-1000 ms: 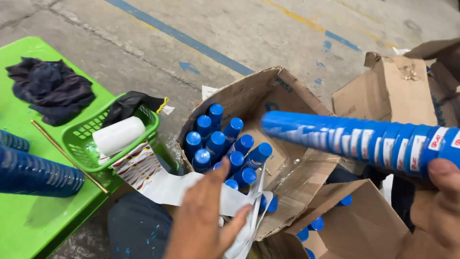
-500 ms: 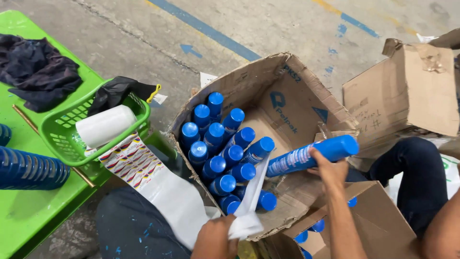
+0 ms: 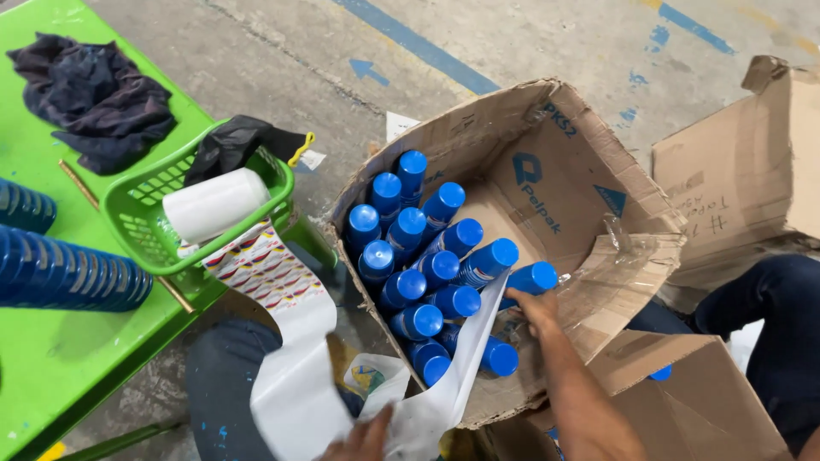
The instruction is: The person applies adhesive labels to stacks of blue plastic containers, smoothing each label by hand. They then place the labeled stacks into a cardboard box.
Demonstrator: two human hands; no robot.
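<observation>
In box (image 3: 547, 162): can (image 3: 528, 280) under right hand (image 3: 534, 306)

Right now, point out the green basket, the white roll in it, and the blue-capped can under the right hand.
green basket (image 3: 137, 224), head view, on its near mesh wall.
white roll (image 3: 215, 203), head view, middle of its side.
blue-capped can (image 3: 536, 277), head view, on its blue cap.
right hand (image 3: 536, 309), head view, back of the hand.

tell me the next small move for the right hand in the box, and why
Probably let go and draw the right hand back out. It has the blue-capped bottle lying among the other bottles in the cardboard box, while the left hand grips the white label strip.
</observation>
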